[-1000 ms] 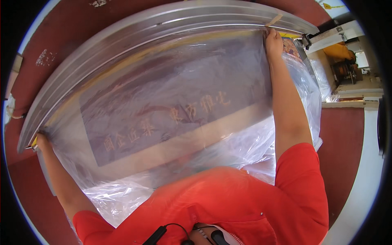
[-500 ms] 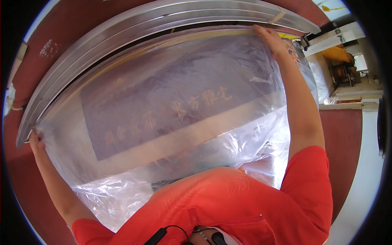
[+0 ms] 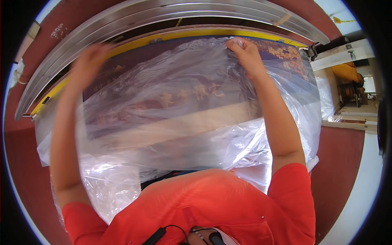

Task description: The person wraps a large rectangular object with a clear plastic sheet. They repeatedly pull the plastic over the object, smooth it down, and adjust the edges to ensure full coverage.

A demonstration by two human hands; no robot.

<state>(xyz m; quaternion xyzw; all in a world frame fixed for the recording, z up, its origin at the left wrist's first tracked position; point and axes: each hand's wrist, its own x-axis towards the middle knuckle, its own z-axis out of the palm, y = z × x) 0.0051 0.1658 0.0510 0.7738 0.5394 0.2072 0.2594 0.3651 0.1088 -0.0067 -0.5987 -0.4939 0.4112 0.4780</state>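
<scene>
Pinching the clear plastic sheet, right hand fingers clamp its edge; left hand blurred, grip unclear.

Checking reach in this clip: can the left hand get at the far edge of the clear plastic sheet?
Probably yes: the left hand, though blurred, is already up at the clear plastic sheet's far edge, with nothing between them.

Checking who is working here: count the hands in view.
2. The left hand, blurred, is at the clear plastic sheet upper left; the right hand grips its top edge.
</scene>
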